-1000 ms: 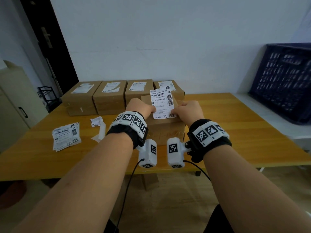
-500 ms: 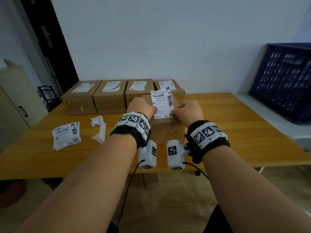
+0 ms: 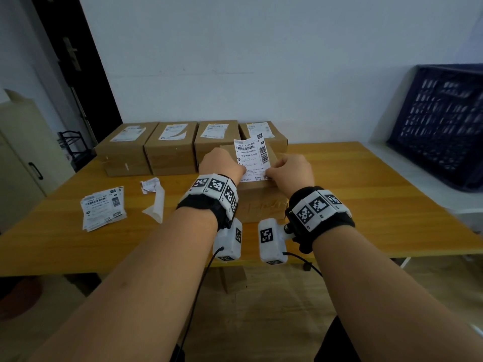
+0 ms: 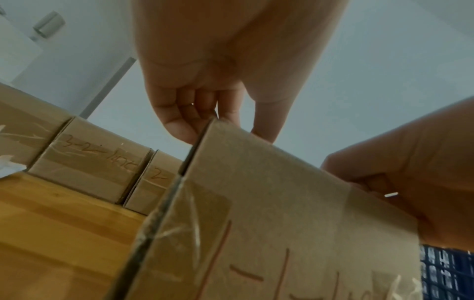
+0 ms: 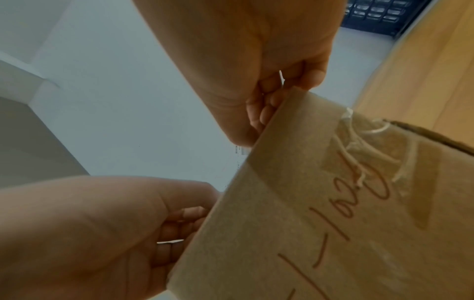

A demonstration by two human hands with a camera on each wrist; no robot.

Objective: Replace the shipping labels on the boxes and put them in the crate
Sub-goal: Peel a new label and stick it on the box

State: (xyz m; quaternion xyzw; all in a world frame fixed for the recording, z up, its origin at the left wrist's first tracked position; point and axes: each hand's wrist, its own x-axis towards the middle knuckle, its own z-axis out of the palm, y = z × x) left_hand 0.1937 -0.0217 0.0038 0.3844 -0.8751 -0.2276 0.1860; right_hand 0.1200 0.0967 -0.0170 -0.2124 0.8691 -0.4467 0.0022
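Both hands, left hand [image 3: 222,165] and right hand [image 3: 291,169], pinch the near corners of a shipping label [image 3: 253,159], now tilted up higher off the near cardboard box [image 3: 261,202] than a second ago: seemingly still being positioned, not yet stuck. The crate [image 3: 444,121] waits well right of the box.

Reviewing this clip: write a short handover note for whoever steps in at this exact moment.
Left hand and right hand: each pinches a lower corner of the new label, near edge on the front box, far end lifted.
Four boxes wait in the back row; spare labels lie at the table's left.
Left to do: press the label flat, move the box to the blue crate, repeat.
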